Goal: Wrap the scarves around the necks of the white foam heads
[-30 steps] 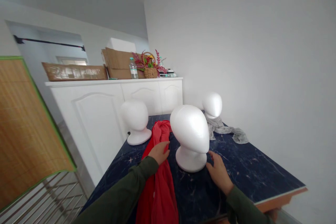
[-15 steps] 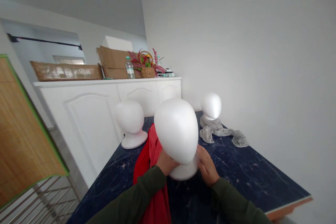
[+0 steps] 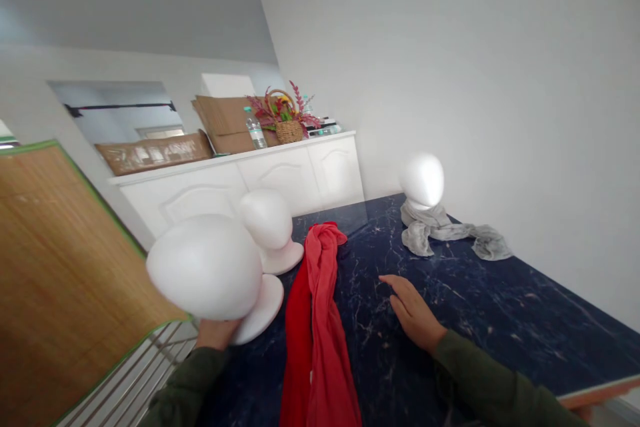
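My left hand [image 3: 216, 333] grips a white foam mannequin head [image 3: 207, 267] from below, around its neck area; most of the fingers are hidden behind it. The head is tilted to the left, its round base turned up to the right. Over the dark marbled table, my right hand [image 3: 413, 313] is empty, fingers stretched out. Between my hands a red scarf [image 3: 325, 307] lies lengthwise on the table [image 3: 480, 320]. A second white mannequin head [image 3: 267, 219] stands behind the held one.
At the far right, a third mannequin head [image 3: 423, 180] stands with a grey scarf [image 3: 445, 230] around its base. A bamboo mat [image 3: 75, 267] hangs over a metal rack [image 3: 135, 373] on the left. A white cabinet [image 3: 280, 177] bears boxes, a bottle [image 3: 256, 130] and a flower basket [image 3: 289, 131].
The mannequin head has moved left and tipped over in my left hand. My right hand has let go of it. The red scarf is now fully exposed. The view has tilted.
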### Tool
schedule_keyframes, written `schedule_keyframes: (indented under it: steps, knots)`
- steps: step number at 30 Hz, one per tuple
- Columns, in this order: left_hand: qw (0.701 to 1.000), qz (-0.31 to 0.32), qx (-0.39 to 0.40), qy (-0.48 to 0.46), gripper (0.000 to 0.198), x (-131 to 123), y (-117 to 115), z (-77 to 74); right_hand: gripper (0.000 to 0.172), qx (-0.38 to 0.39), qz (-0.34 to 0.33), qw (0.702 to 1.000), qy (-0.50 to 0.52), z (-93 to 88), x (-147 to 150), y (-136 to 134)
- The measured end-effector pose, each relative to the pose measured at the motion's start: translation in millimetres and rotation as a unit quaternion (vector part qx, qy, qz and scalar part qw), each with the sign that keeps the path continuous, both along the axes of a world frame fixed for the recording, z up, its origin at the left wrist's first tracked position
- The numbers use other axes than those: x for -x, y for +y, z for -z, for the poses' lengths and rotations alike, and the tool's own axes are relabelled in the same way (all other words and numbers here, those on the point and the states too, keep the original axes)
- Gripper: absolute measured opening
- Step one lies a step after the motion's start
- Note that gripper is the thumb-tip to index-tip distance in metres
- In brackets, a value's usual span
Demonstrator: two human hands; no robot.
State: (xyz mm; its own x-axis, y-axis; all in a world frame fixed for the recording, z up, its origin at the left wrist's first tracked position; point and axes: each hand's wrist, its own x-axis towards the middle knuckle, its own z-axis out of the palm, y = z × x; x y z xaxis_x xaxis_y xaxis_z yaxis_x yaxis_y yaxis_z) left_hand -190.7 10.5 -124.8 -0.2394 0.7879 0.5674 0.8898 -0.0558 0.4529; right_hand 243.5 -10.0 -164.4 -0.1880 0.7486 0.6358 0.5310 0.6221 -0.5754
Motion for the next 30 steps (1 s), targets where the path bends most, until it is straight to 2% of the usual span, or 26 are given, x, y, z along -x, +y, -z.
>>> schedule_keyframes:
  steps: [4,7,10,12,14,17,18,20,23,25,27,30]
  knots:
    - [0.997,-0.048,0.031,-0.061,0.03,-7,13,9.6,0.036,0.035,0.032,0.999,0.013,3.0,-4,5]
    - [0.99,-0.059,0.012,-0.125,0.064,-18,17,14.8,0.035,0.057,0.055,0.997,0.023,4.1,-7,9]
    - [0.989,-0.048,0.004,-0.14,0.079,-26,16,14.8,0.033,0.064,0.055,0.996,0.028,3.7,-6,8]
    - [0.991,-0.043,0.0,-0.129,0.085,-27,11,15.0,0.031,0.064,0.05,0.996,0.033,4.5,-4,9]
    - [0.99,-0.068,-0.015,-0.121,0.095,-27,1,17.1,0.03,0.059,0.063,0.995,0.052,7.2,-4,15]
    - [0.981,-0.106,-0.071,-0.144,0.101,-37,-26,21.3,0.029,0.039,0.139,0.983,0.117,13.2,-16,39]
    - [0.979,-0.087,-0.096,-0.16,0.096,-46,-37,21.8,0.029,0.029,0.177,0.973,0.146,14.6,-23,50]
    - [0.982,-0.001,-0.11,-0.155,0.079,-71,-59,20.0,0.033,0.008,0.261,0.946,0.191,15.5,-44,75]
    - [0.984,0.152,-0.073,-0.049,0.054,-122,-72,12.5,0.039,-0.037,0.39,0.9,0.191,12.9,-82,108]
    - [0.968,0.248,-0.039,0.026,0.044,-156,-63,10.1,0.043,-0.059,0.454,0.873,0.169,11.2,-104,126]
    - [0.944,0.321,-0.019,0.077,0.039,-183,-43,14.0,0.046,-0.073,0.486,0.858,0.146,11.3,-121,141]
    - [0.911,0.391,0.019,0.128,0.038,-207,-13,30.9,0.046,-0.091,0.477,0.871,0.076,15.0,-135,162]
